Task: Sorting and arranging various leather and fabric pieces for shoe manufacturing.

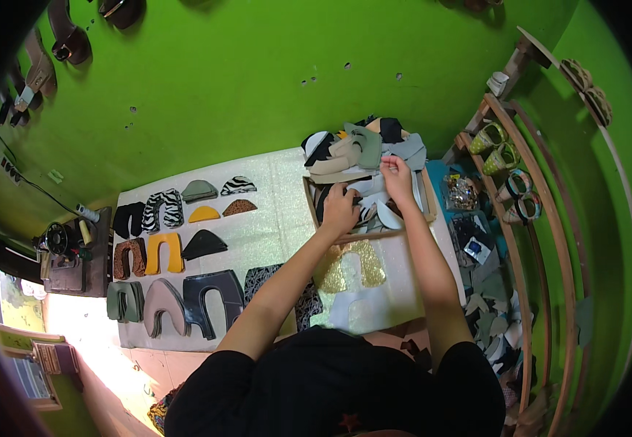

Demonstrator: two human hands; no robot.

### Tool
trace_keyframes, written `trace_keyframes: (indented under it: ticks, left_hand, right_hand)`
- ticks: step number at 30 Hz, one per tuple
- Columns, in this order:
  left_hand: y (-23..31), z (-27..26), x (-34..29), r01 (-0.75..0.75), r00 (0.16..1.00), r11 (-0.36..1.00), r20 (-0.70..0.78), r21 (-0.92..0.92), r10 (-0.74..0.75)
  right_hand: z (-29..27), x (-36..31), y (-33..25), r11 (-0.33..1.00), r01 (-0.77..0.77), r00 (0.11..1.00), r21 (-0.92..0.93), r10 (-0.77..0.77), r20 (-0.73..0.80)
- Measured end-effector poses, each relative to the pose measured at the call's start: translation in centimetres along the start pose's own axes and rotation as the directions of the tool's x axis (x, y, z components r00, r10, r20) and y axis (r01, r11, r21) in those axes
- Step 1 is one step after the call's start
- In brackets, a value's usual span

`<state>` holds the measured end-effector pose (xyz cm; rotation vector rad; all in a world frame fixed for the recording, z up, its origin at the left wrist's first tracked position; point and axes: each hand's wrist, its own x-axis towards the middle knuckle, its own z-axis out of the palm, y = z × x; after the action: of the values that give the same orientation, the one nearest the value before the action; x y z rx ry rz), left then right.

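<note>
Pale half-moon piece [389,216] sits in the box [378,235], at the counter's [279,189] 1–2 o'clock. Lies at left hand's [341,209] 3–4 o'clock, right hand's [397,180] 6–7; right looks nearer. Long axis roughly 11–5. Both grips at the cut pieces [364,146]; can't tell whether clenched.
</note>
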<state>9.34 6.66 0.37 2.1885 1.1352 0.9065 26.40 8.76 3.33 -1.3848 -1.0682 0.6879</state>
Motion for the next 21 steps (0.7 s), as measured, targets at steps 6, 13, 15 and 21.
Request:
trace_keyframes:
  ticks: [6,13,15,21]
  left_hand:
    - [-1.2,-0.2,5.3,-0.036,0.995,0.967,-0.076,0.253,0.057]
    - [-1.9,1.2,12.3,-0.001,0.999,0.965,0.037,0.263,-0.009]
    - [-1.6,1.7,14.4,-0.032,0.999,0.972,0.019,0.233,0.029]
    - [-4.7,3.2,21.1,-0.018,0.995,0.987,-0.094,0.157,0.034]
  right_hand:
    - [0.6,10.7,3.3,0.951,0.177,0.981,-0.252,-0.19,-0.028]
    - [1.7,19.7,6.2,0.949,0.15,0.982,-0.279,-0.175,-0.068]
    - [1.7,20.7,6.9,0.879,0.118,0.992,-0.462,-0.126,0.014]
    - [3.8,19.9,7.0,0.756,-0.146,0.986,-0.638,0.056,-0.159]
